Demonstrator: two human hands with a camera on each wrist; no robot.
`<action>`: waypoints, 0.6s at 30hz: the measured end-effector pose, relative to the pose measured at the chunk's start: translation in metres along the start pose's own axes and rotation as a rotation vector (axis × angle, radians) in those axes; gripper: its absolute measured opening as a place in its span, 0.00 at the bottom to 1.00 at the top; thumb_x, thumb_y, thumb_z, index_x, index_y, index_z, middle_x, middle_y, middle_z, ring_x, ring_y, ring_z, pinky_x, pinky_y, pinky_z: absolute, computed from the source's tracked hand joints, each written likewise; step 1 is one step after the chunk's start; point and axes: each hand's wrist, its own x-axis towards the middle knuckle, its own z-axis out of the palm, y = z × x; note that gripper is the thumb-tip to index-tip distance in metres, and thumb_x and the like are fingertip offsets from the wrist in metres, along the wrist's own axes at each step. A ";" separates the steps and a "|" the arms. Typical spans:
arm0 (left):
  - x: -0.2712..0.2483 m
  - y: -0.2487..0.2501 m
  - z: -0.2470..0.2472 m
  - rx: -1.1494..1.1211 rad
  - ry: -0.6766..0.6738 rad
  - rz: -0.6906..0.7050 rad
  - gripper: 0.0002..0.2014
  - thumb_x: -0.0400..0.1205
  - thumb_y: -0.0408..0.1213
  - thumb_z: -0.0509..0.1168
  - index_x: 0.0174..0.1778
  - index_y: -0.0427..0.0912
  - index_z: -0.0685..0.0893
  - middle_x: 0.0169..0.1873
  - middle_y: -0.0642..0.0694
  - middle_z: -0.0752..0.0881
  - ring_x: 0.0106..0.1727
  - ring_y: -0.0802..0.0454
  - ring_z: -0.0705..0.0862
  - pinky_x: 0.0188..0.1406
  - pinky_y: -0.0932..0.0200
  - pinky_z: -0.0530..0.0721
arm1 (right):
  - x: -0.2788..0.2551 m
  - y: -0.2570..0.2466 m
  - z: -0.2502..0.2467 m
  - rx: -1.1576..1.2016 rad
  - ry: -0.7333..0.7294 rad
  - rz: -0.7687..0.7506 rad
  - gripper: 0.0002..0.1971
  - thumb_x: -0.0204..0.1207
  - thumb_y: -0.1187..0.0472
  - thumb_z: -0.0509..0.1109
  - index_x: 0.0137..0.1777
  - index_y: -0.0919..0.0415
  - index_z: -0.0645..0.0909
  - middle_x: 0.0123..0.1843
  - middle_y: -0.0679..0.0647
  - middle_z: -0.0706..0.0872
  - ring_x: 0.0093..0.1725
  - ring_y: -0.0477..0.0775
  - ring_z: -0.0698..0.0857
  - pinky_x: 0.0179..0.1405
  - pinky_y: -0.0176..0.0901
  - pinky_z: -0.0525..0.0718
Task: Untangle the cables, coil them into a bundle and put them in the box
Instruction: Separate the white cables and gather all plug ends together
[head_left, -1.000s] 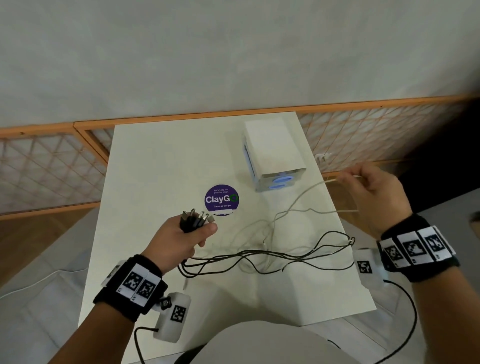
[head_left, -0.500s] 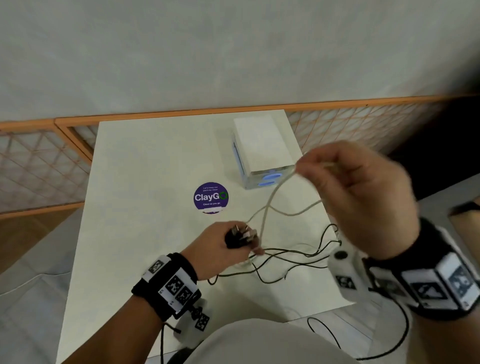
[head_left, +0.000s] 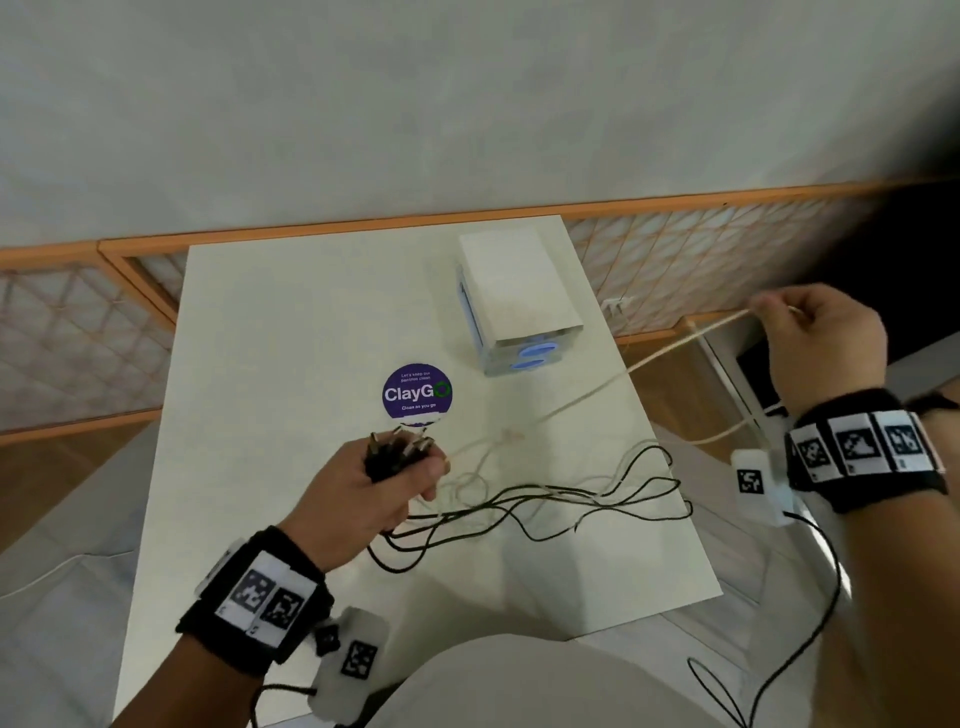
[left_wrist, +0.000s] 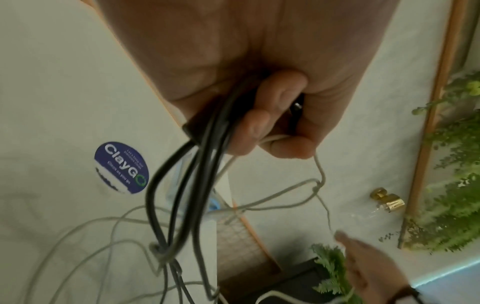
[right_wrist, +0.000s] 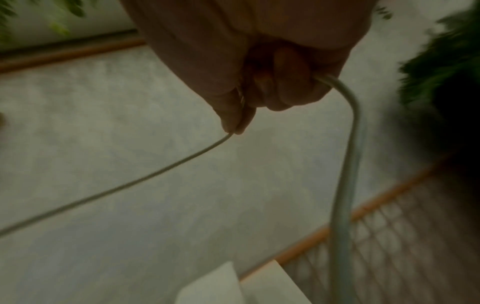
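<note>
Gripping a bunch of plug ends, the left hand sits low over the near middle of the white table, fingers curled tight around them, the metal tips poking up past the knuckles. From the left wrist view the black cables drop out of the bottom of that fist, and a white cable slips out between the fingertips. Over on the right, the right hand is raised off the table's far right edge, thumb and forefinger pinching the white cable, which runs in a taut line down to a small knot near the left hand. The right wrist view shows that same pinch, grip clamped, with the cable looping out again from the curled fingers and hanging down. The black cables lie in loose waves across the near right part of the table, with slack white loops among them. The box stands at the far right of the table, white top up, well apart from both hands. A round purple sticker sits between the box and the left hand.
</note>
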 end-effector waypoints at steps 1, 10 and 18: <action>-0.001 0.002 -0.003 -0.004 0.024 0.004 0.09 0.86 0.34 0.72 0.41 0.48 0.92 0.31 0.49 0.86 0.26 0.50 0.72 0.25 0.60 0.72 | 0.000 0.011 0.003 -0.019 -0.022 0.049 0.14 0.83 0.47 0.71 0.55 0.57 0.89 0.46 0.52 0.89 0.50 0.55 0.88 0.51 0.44 0.79; -0.001 0.017 0.003 0.137 0.115 0.090 0.04 0.84 0.30 0.72 0.45 0.41 0.92 0.32 0.52 0.90 0.26 0.66 0.81 0.32 0.76 0.76 | -0.025 0.055 0.030 -0.175 -0.233 0.205 0.14 0.84 0.46 0.69 0.50 0.56 0.87 0.41 0.54 0.87 0.41 0.57 0.84 0.46 0.47 0.79; 0.003 0.026 0.011 0.154 0.064 0.106 0.06 0.84 0.29 0.73 0.44 0.44 0.91 0.35 0.46 0.90 0.28 0.64 0.79 0.30 0.77 0.75 | -0.063 0.065 0.054 -0.595 -0.613 -0.068 0.13 0.82 0.45 0.65 0.60 0.48 0.85 0.58 0.50 0.84 0.55 0.56 0.86 0.57 0.53 0.85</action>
